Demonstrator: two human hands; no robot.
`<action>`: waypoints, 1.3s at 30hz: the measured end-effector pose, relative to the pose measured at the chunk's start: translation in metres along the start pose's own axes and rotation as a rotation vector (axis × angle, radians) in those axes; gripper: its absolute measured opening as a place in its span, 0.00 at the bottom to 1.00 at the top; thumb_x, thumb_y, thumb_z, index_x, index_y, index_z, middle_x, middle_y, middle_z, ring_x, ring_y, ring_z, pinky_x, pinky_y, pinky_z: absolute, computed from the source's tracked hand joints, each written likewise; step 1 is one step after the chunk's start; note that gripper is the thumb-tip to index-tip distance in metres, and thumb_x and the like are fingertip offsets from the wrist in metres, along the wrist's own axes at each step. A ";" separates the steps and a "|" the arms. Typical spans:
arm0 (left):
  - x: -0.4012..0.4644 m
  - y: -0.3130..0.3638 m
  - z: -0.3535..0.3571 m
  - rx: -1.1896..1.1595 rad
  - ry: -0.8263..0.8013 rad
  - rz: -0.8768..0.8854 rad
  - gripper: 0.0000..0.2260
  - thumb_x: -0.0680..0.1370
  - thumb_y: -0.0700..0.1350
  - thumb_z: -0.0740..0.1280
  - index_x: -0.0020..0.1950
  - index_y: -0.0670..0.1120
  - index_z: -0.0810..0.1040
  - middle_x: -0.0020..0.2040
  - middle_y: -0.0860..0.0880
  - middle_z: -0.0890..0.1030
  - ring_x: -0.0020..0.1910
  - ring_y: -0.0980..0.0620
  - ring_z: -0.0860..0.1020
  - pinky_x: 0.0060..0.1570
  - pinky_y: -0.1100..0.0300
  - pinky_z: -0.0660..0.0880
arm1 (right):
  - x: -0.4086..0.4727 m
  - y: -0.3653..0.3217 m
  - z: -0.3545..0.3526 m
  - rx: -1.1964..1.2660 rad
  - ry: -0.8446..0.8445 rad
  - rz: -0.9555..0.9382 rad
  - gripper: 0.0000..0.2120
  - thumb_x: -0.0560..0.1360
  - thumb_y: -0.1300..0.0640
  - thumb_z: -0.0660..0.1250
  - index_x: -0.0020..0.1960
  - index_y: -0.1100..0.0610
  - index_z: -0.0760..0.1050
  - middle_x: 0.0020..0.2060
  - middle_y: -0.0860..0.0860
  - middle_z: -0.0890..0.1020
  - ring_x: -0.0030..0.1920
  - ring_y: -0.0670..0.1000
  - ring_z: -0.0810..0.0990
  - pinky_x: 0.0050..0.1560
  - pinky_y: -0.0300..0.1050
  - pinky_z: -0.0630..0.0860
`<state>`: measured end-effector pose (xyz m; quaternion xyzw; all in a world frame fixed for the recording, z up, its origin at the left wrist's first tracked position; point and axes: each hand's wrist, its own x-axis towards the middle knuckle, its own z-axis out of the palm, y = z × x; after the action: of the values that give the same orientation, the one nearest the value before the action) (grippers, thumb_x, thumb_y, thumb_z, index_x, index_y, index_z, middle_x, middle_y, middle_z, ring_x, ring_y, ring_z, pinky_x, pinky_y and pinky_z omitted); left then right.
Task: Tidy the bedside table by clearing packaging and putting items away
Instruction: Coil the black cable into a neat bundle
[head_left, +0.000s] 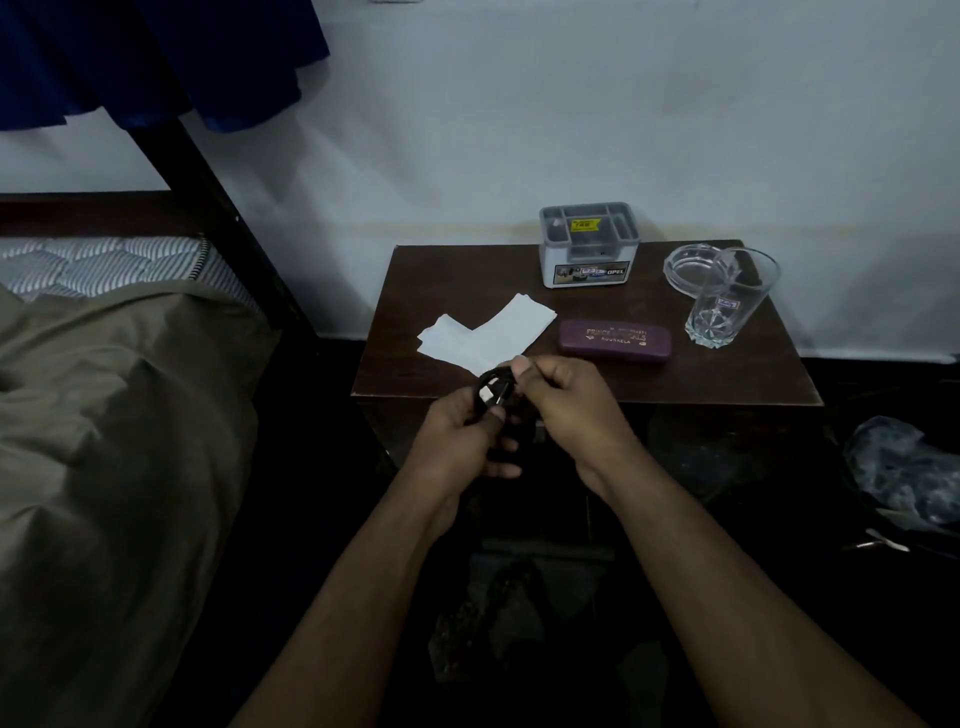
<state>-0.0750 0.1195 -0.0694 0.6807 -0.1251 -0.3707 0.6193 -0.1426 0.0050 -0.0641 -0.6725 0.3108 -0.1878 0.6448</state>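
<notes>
**Bedside table: contents and hands, one moment**

Table (727, 374): dark brown wood, set against a pale wall (519, 130), right of the bed.

Organiser (588, 244): grey and white box with open compartments on top, a yellow sticker inside, a printed label on its front; stands at the back edge of the table.

Ashtray (691, 270): clear glass, back right of the table, just behind the glass.

Glass (730, 299): clear tumbler, upright, with a small label; near the right edge.

Case (615, 340): purple, closed, gold lettering on the lid; lies flat between the papers and the glass.

Papers (491, 332): white sheets, overlapping, flat on the table left of the case; their near edge sits just behind the hands.

Cable (493, 392): black, looped into a small coil with a pale connector showing; held over the front edge of the table, not resting on it.

Left hand (462, 441): fingers curled round the lower part of the coil, thumb laid across it.

Right hand (566, 395): thumb and forefinger pinch the top of the coil, other fingers curled in.

Bed (104, 415): left of the table, olive cover over a striped mattress, dark frame post.

Cloth (156, 57): blue, hanging at top left.

Bag (904, 467): crumpled plastic on the dark floor at right; its contents cannot be made out
</notes>
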 end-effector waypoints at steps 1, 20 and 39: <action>0.008 0.004 0.000 -0.017 0.012 -0.014 0.09 0.83 0.36 0.63 0.53 0.45 0.82 0.41 0.50 0.84 0.31 0.57 0.79 0.29 0.60 0.80 | 0.009 0.001 0.002 -0.059 0.021 -0.023 0.18 0.83 0.52 0.65 0.42 0.64 0.82 0.41 0.64 0.85 0.36 0.50 0.78 0.42 0.46 0.75; 0.200 0.041 -0.010 -0.056 0.272 0.009 0.08 0.81 0.35 0.67 0.60 0.40 0.80 0.50 0.42 0.86 0.44 0.52 0.86 0.40 0.61 0.82 | 0.196 0.019 0.023 -0.300 0.273 -0.108 0.07 0.81 0.53 0.67 0.57 0.53 0.78 0.50 0.49 0.84 0.51 0.51 0.84 0.54 0.54 0.82; 0.277 0.042 -0.034 0.495 0.361 0.020 0.14 0.83 0.44 0.64 0.68 0.46 0.77 0.52 0.54 0.78 0.43 0.60 0.75 0.39 0.67 0.71 | 0.279 0.026 0.052 -0.657 0.052 -0.067 0.15 0.82 0.57 0.66 0.67 0.58 0.76 0.61 0.58 0.77 0.60 0.57 0.78 0.61 0.49 0.75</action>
<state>0.1519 -0.0377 -0.1287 0.8645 -0.1063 -0.1957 0.4505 0.0921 -0.1395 -0.1363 -0.8494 0.3489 -0.1155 0.3787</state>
